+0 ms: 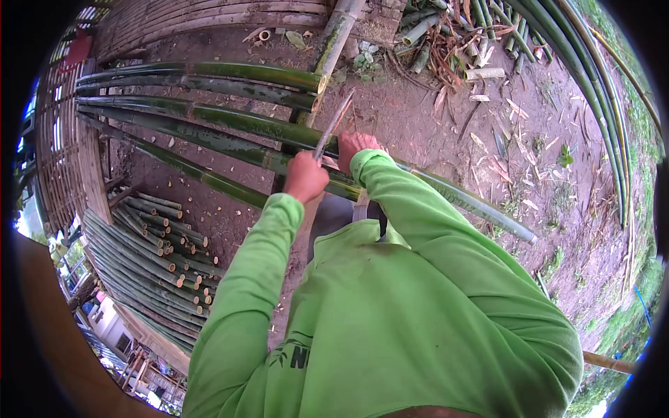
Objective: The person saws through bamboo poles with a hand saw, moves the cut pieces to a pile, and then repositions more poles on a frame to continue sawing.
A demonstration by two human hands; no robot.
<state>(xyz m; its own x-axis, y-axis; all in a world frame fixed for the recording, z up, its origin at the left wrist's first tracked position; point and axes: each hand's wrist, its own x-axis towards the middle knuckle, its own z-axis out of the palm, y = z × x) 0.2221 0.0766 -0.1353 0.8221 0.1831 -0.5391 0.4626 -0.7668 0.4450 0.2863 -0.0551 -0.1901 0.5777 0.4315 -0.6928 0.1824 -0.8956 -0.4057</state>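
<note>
My left hand (pixel 305 178) is closed round the handle end of a long, narrow blade (pixel 335 124), which points up and away over the bamboo. Just right of it, my right hand (pixel 356 148) grips a long green bamboo pole (pixel 463 200) from above, its fingers wrapped over it. This pole runs from the left rack out to the lower right, under both hands. More green poles (pixel 230 123) lie side by side to the left. Where the blade meets any pole is hidden by my left hand.
A slanting bamboo beam (pixel 337 40) supports pole ends. Cut poles are stacked (pixel 143 261) at lower left, beside a slatted bamboo structure (pixel 59 139). Offcuts and dry husks (pixel 456 49) lie at upper right. Long poles (pixel 603 97) curve down the right side.
</note>
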